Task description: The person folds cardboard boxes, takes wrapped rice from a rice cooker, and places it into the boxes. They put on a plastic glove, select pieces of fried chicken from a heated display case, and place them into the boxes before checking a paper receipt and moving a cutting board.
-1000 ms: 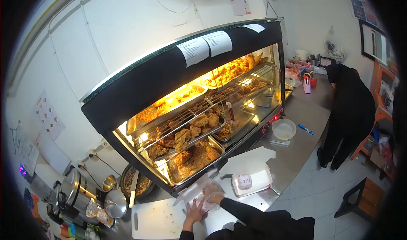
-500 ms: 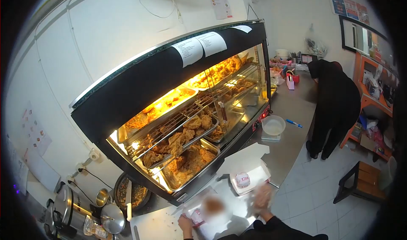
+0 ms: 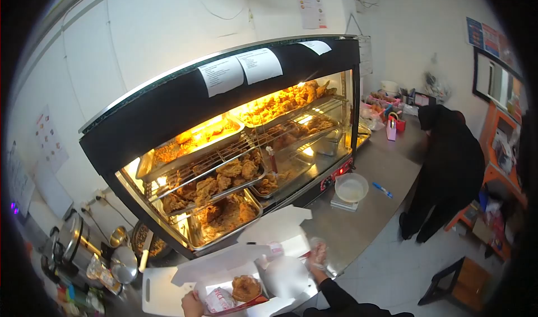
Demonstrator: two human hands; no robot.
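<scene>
Left hand (image 3: 192,304) is gripping, apparently steadying, open white cardboard box (image 3: 224,263) beside second white cardboard box (image 3: 292,244); next move seemingly calling for steadiness. Right hand (image 3: 318,253) is hovering near latter, grip indiscernible.

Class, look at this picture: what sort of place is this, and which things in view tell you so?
Probably a fried-chicken takeaway's counter. A lit display cabinet holds what looks like fried chicken, and an open box holds a browned piece beside a wrapped packet.
</scene>
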